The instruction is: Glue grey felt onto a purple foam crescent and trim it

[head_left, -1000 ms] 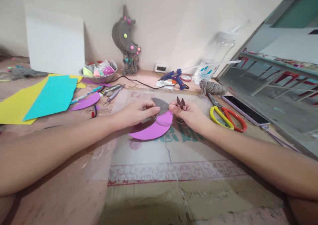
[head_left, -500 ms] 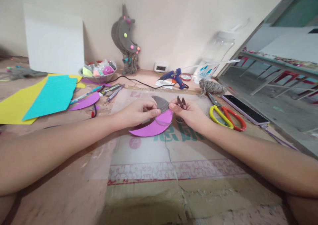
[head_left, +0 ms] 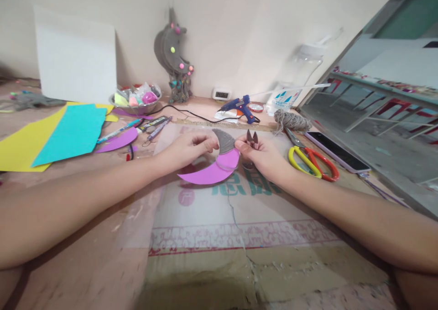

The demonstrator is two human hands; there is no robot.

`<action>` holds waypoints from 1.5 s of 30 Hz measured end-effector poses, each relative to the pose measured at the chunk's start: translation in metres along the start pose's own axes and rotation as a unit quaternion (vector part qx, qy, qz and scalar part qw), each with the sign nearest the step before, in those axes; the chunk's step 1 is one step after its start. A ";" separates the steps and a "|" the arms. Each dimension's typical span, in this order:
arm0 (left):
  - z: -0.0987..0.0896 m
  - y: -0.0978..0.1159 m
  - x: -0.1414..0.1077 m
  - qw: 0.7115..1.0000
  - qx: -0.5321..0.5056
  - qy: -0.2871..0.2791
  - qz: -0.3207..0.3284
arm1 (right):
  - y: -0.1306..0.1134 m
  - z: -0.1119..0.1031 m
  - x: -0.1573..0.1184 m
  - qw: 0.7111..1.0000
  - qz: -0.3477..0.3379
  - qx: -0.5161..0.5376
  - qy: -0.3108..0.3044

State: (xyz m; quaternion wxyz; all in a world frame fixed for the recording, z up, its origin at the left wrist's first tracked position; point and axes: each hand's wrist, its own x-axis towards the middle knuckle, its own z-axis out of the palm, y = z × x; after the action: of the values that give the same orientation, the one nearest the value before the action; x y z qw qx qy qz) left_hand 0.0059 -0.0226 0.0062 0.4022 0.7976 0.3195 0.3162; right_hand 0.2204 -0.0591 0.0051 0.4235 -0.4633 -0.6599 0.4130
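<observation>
A purple paper crescent (head_left: 208,174) is held just above the plastic-covered work surface, its upper end wrapped in grey yarn (head_left: 226,142). A loose strand of yarn loops across the purple part. My right hand (head_left: 262,155) pinches the crescent's outer edge between thumb and forefinger. Small thread snips (head_left: 252,138) are also tucked in that hand, blades pointing up. At the crescent's inner edge, my left hand (head_left: 191,151) has thumb and forefinger pressed together beside the wrapped part; whatever they pinch is hidden.
To the right lie yellow-and-red-handled scissors (head_left: 310,161), a phone (head_left: 337,151) and a grey yarn bundle (head_left: 292,119). Behind are a blue glue gun (head_left: 239,107), a small clock (head_left: 221,93) and a bowl (head_left: 135,104). Coloured sheets (head_left: 70,134) and pens (head_left: 152,125) lie left.
My left thumb has drawn back from the wrapped face to the crescent's inner edge. The crescent has shifted slightly up and right, showing more of the grey wrapping.
</observation>
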 end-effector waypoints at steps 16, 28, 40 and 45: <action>0.002 -0.001 0.001 0.998 -0.006 0.055 -0.022 | 0.001 -0.001 0.000 1.000 0.007 -0.026 0.000; 0.004 0.002 -0.001 0.998 -0.010 -0.059 -0.009 | 0.002 -0.001 0.001 1.000 0.008 -0.029 0.004; 0.000 -0.012 0.003 0.993 -0.044 0.089 -0.066 | 0.003 -0.002 0.001 0.999 0.009 -0.036 0.013; 0.001 0.002 0.000 0.999 -0.011 -0.005 -0.043 | 0.002 -0.002 0.001 0.999 0.011 -0.044 0.012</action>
State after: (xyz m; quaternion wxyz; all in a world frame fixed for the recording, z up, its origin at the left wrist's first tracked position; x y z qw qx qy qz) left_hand 0.0076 -0.0238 0.0070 0.4257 0.7801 0.3485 0.2981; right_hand 0.2222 -0.0573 0.0036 0.4062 -0.4938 -0.6672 0.3822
